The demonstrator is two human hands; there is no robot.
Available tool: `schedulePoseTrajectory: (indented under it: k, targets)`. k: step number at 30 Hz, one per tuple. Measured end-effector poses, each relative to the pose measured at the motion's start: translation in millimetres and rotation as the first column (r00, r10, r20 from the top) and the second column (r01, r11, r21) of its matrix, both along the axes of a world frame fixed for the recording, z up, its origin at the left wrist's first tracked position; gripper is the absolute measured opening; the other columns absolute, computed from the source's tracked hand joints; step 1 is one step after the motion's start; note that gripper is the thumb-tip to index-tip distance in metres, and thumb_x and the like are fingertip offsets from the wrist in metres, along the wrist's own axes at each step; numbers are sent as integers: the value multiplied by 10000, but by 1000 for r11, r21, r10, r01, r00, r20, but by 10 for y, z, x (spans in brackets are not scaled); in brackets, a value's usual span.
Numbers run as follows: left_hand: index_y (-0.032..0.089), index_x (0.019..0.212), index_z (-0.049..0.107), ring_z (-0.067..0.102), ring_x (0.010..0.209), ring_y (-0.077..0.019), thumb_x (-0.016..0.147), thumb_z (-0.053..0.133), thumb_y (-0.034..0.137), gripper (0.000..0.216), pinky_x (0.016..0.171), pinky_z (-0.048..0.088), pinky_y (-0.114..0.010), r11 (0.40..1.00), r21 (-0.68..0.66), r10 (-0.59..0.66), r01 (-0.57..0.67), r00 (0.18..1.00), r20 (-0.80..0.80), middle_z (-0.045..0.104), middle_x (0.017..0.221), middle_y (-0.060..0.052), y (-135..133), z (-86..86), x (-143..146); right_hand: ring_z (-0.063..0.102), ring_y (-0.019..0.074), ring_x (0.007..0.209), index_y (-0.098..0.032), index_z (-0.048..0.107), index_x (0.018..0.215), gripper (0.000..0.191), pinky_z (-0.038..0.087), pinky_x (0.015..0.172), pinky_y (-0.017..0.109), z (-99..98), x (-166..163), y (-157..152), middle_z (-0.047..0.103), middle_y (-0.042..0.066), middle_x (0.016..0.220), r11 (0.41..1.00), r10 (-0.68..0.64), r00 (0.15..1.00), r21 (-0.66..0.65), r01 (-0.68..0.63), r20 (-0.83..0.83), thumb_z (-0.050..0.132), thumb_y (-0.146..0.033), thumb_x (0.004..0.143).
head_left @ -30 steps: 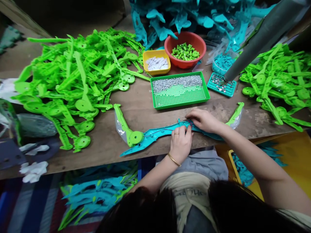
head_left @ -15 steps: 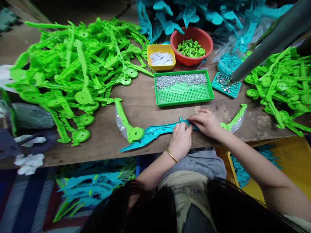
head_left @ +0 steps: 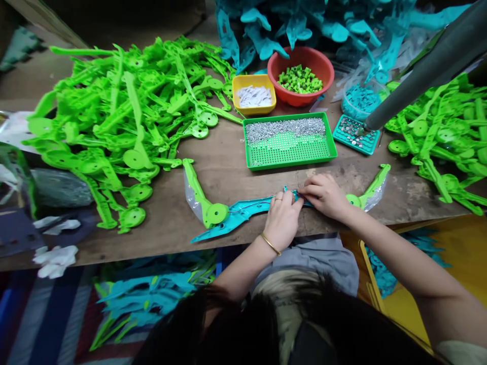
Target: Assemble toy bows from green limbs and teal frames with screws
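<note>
A blue plastic bow-shaped toy body (head_left: 243,210) lies along the table's front edge, its open inner side up, with a thin dark wire in it. Green arms extend from it, the left arm (head_left: 200,195) and the right arm (head_left: 375,187), each with clear plastic film. My left hand (head_left: 283,215), with a ring and a gold bangle, is closed on the middle of the blue body. Just right of it, the bent fingers of my right hand (head_left: 325,195) pinch at the same middle part. Whatever small piece lies between the fingertips is hidden.
A green tray (head_left: 291,157) of small metal screws lies ahead. Behind are a yellow tub (head_left: 254,107), a red bowl (head_left: 300,96) and a blue tray (head_left: 355,134) of metal discs. Green parts (head_left: 114,116) pile up left and right. A dark pole (head_left: 414,71) slants in from the right.
The whole view has shifted slightly, so things appear a little lower and to the right. Both hands stay on the middle of the blue body, with only small finger movement.
</note>
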State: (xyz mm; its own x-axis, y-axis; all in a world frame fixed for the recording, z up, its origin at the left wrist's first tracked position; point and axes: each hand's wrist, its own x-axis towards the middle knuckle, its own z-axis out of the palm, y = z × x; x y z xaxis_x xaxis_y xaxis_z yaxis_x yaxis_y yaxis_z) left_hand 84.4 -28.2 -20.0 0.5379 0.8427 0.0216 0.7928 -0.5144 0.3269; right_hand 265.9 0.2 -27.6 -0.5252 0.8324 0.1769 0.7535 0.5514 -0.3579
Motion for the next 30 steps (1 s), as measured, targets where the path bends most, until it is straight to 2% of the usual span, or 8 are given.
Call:
schedulePoseTrajectory:
  k: [3,6,9,12,16,18,25,30]
  targets:
    - [203,1066,657,480,880,-248,930,415,147,283,752,417,-375,1000,-1,6,-6,1000,23,545,926,-97,-4,-27,-7,536,213,896,-222,695,1020,235,328,808,381,68,-20,-2,671,65,944,1000,16,998,-11,-15,68,475,-253,944]
    - [199,1079,648,483,880,-248,933,408,149,286,752,419,-378,1000,7,9,-9,999,35,545,931,-99,-8,-46,-1,548,233,972,-219,688,1065,245,345,850,398,156,-14,26,672,80,1014,994,40,996,-105,-32,82,493,-212,918]
    - [186,1075,648,488,873,-251,931,415,150,277,751,422,-378,999,40,0,-1,1000,21,560,933,-103,-10,-70,8,578,219,997,-207,687,1050,220,383,852,368,199,9,98,667,74,1036,962,51,998,-266,-56,-23,525,-258,910]
    - [178,1051,654,504,870,-243,932,442,163,243,772,432,-366,996,86,16,-24,996,92,591,915,-95,-18,-107,-12,603,189,940,-194,680,963,169,394,828,331,169,11,168,673,55,968,938,36,993,-338,-72,-111,549,-287,911]
    - [170,1016,649,542,889,-210,949,473,246,202,839,444,-350,988,117,57,-99,946,318,639,936,-82,-69,-150,-122,597,197,943,-194,642,933,97,363,826,337,101,-18,177,672,50,946,950,6,996,-309,-34,-92,575,-253,894]
    - [172,1006,664,551,898,-205,947,484,260,209,845,442,-357,982,145,62,-121,932,358,643,955,-89,-101,-163,-187,593,204,945,-197,620,944,90,352,829,341,84,-30,158,673,48,949,956,-12,996,-293,-14,-85,593,-256,881]
    - [200,943,704,520,841,-205,939,498,264,216,797,419,-347,982,170,33,-76,970,242,624,882,-74,-70,-109,-143,568,197,904,-197,588,895,69,347,813,326,75,-46,113,641,41,913,964,-37,997,-264,17,-71,596,-262,874]
    - [163,960,687,517,869,-226,925,493,225,206,813,432,-362,985,166,-66,40,985,157,622,916,-92,-36,-12,-107,556,199,928,-192,603,872,88,341,797,315,73,-60,94,617,44,903,971,-31,998,-240,17,-54,571,-269,898]
